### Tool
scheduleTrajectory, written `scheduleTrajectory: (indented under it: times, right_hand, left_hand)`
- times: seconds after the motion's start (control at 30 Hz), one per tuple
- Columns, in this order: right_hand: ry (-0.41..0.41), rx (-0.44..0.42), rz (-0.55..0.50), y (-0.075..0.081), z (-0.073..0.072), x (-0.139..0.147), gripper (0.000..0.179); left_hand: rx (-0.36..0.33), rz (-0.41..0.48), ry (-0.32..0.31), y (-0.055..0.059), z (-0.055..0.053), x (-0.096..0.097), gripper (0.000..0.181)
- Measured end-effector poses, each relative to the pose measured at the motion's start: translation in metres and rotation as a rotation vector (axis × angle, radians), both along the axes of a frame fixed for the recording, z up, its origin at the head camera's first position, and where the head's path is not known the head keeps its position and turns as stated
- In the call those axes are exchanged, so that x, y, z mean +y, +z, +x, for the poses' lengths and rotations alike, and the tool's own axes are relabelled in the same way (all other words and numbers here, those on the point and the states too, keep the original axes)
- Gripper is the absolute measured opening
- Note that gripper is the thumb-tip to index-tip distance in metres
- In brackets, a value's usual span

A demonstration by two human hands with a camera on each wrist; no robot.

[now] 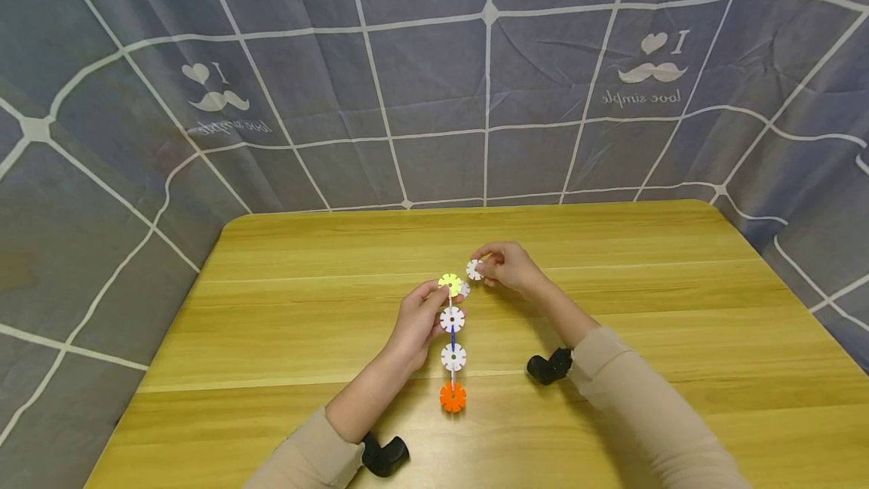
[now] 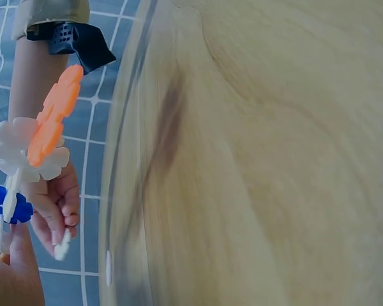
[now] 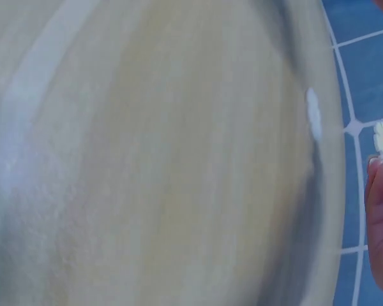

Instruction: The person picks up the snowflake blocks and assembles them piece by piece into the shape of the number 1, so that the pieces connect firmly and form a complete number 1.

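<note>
My left hand pinches a chain of slotted snowflake discs near its top, at the yellow disc. Down the chain come white discs, a blue disc seen edge-on, and an orange disc at the lower end. Up and to the right, my right hand pinches a single white disc between thumb and fingertips, apart from the chain. Partly hidden behind the yellow disc is another white disc. The right wrist view has a white disc lying on the table.
A wood-grain table spreads under both hands. Behind it hangs a grey curtain with white lines. Black wrist devices are worn at both sleeves.
</note>
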State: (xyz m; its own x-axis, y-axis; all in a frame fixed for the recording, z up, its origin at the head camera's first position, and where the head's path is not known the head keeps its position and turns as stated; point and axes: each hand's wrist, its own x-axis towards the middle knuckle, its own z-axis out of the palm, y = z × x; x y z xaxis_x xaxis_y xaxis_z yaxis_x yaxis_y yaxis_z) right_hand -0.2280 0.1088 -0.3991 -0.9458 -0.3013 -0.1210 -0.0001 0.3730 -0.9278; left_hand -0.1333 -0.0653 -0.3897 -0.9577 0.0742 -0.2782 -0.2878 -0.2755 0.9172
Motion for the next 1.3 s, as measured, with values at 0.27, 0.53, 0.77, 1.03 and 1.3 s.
scheduleTrajectory:
  times: [0.27,0.53,0.77,1.03,1.3]
  right_hand:
    - [0.065,0.025,-0.07,0.012,0.008,-0.002,0.021]
    - [0.103,0.019,-0.169,0.025,0.018,-0.006,0.023]
    - [0.13,0.029,-0.224,0.031,0.025,-0.011,0.022]
    - [0.135,0.008,-0.28,0.03,0.029,-0.011,0.023]
    - [0.135,-0.007,-0.317,0.028,0.03,-0.01,0.024]
  left_hand:
    - [0.008,0.002,-0.019,0.001,0.002,0.002,0.022]
    - [0.016,-0.001,-0.04,0.001,0.003,0.001,0.022]
    - [0.019,-0.002,-0.068,0.001,0.006,0.002,0.025]
    - [0.027,0.009,-0.089,0.001,0.009,0.002,0.026]
    - [0.033,0.016,-0.102,0.002,0.01,0.003,0.026]
